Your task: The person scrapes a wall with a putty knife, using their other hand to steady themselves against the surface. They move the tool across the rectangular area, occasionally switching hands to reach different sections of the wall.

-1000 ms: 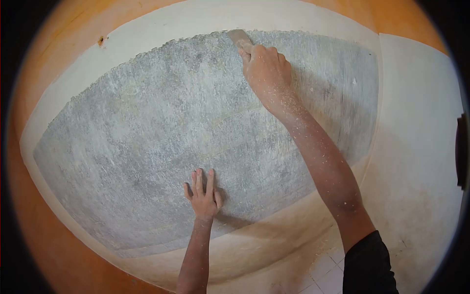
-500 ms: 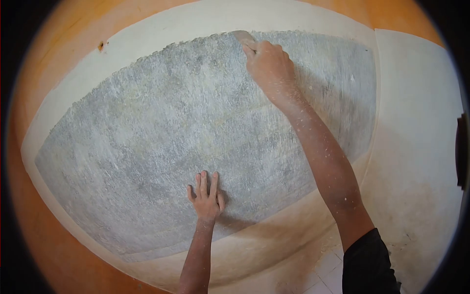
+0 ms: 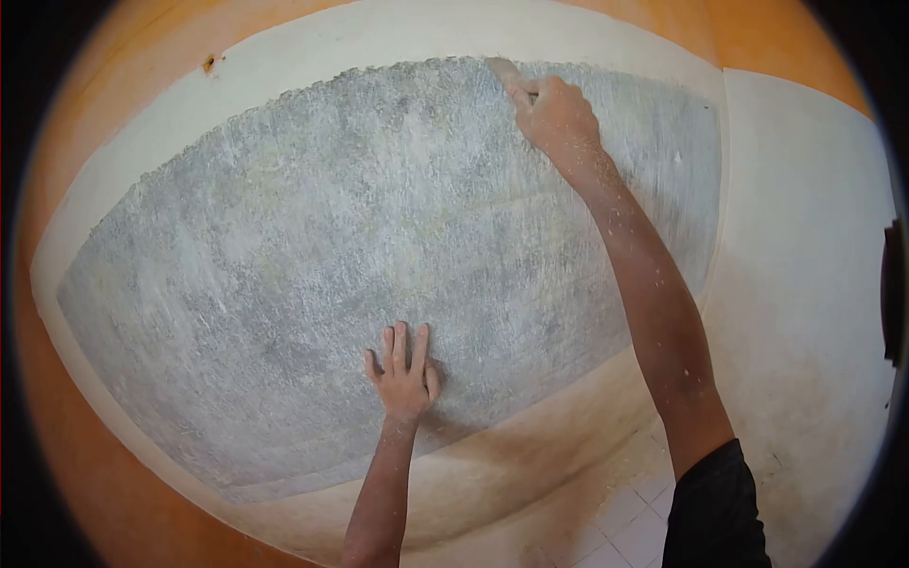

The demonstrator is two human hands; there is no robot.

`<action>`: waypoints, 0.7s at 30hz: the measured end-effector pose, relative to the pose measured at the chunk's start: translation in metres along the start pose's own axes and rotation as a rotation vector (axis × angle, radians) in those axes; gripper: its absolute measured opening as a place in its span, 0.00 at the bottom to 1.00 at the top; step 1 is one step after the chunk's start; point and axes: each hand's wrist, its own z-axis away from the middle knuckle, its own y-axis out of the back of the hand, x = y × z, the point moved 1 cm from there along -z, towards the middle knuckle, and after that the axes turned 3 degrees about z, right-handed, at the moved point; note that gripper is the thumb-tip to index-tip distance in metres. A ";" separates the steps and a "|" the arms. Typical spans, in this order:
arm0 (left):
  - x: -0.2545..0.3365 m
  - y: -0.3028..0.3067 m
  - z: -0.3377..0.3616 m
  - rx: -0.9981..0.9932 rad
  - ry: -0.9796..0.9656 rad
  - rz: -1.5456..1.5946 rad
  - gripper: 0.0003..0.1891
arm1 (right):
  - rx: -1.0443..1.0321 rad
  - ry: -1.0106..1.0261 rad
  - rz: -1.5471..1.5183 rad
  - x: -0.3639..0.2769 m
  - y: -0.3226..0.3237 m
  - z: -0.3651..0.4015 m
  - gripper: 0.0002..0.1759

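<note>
My right hand [image 3: 561, 115] is closed around a scraper [image 3: 505, 71], whose flat blade rests at the upper edge of a rough grey wall patch [image 3: 312, 246]. The handle is hidden inside my fingers. Along that edge the grey surface meets a smooth off-white band [image 3: 379, 38] in a ragged line. Lower down, my left hand [image 3: 405, 383] lies flat against the grey patch with its fingers spread, holding nothing. Pale dust specks cover my right wrist and forearm.
Orange wall paint [image 3: 104, 445] borders the off-white band. A whitish wall [image 3: 805, 218] adjoins at the right, with a dark object [image 3: 892, 293] at its far edge. Below are a tan, stained wall strip [image 3: 492, 492] and light floor tiles [image 3: 625, 530].
My right hand and the scraper have shifted a little to the right along the patch's upper edge. My left hand stays pressed on the wall, and the view has moved slightly.
</note>
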 end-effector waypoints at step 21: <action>0.015 -0.005 0.004 0.012 0.028 0.066 0.28 | -0.008 0.048 0.102 -0.005 -0.004 0.002 0.18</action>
